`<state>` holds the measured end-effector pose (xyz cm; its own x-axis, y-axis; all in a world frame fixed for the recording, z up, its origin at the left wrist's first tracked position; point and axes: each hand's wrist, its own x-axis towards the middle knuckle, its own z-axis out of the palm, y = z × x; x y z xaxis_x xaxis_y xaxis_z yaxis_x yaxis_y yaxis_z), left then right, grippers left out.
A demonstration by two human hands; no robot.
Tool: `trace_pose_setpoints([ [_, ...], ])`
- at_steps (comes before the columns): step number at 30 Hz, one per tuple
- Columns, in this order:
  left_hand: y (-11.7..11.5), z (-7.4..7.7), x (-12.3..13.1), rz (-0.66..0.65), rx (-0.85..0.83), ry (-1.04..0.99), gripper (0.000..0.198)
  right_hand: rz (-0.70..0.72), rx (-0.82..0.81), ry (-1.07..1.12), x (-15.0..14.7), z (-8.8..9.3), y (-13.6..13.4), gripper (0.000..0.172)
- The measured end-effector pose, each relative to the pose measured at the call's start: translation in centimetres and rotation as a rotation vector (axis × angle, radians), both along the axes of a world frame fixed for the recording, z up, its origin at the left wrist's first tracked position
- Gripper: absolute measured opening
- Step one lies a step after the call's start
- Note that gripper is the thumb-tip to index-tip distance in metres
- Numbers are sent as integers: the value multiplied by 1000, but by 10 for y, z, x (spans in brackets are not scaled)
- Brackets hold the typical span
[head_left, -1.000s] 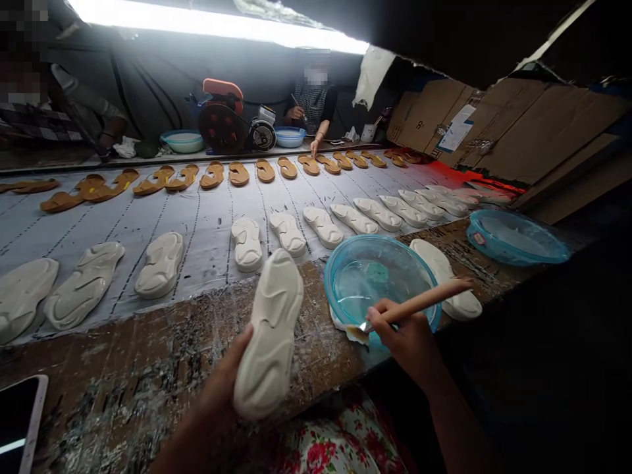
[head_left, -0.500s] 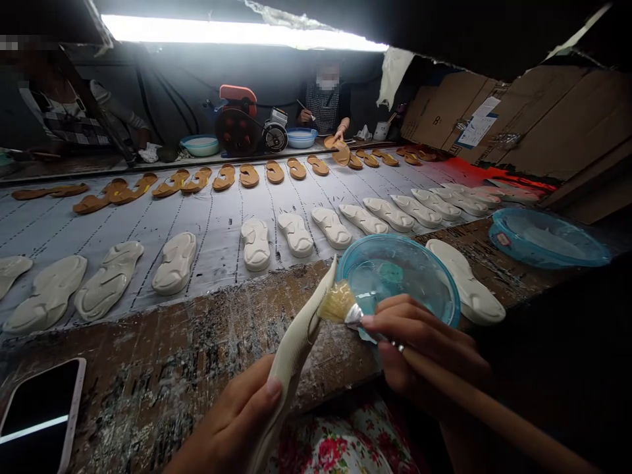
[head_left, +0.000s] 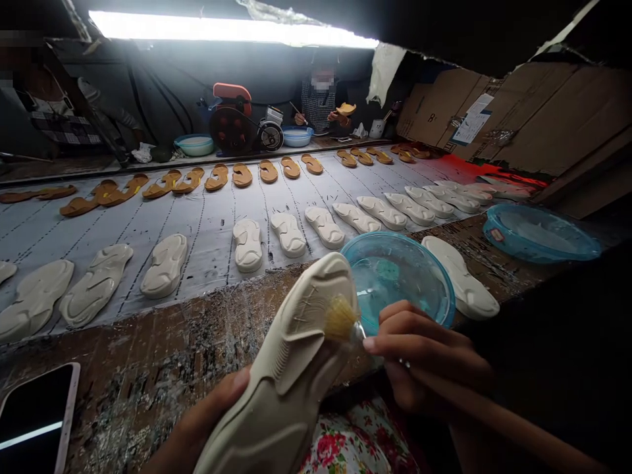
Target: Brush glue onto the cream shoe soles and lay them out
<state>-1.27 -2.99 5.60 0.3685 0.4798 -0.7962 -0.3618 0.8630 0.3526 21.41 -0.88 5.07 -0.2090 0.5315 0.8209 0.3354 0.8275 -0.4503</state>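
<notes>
My left hand (head_left: 212, 405) is closed around the edge of an off-white shoe sole (head_left: 296, 355), its moulded face turned up toward me and tilted. In my right hand (head_left: 429, 349) is a paintbrush (head_left: 340, 319), gripped near its metal ferrule, with the wooden handle running down to the right. The yellowish bristles press on the wide upper part of the sole. Just behind the sole stands a round blue plastic basin (head_left: 402, 280) with liquid in it. To the right of that basin another off-white sole (head_left: 461, 280) lies on the bench.
Several off-white soles (head_left: 249, 247) line the near side of the white work surface (head_left: 197, 210). Tan soles (head_left: 241, 175) lie in a row farther back. A phone (head_left: 37, 418) rests at left, a second blue basin (head_left: 543, 234) at right. Two people sit across the bench.
The sole in my left hand has turned from edge-on to face-up, and the brush has moved onto its face. Across the bench, a co-worker has lifted a tan sole off the surface.
</notes>
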Motion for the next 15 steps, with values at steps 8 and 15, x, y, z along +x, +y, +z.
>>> trace_pose_setpoints([
  [8,-1,-22,8,169,82,-24,18,165,-110,47,-52,-30,-28,17],
  [15,22,-62,13,172,163,-207,42,-315,-468,31,2,-51,-1,31],
])
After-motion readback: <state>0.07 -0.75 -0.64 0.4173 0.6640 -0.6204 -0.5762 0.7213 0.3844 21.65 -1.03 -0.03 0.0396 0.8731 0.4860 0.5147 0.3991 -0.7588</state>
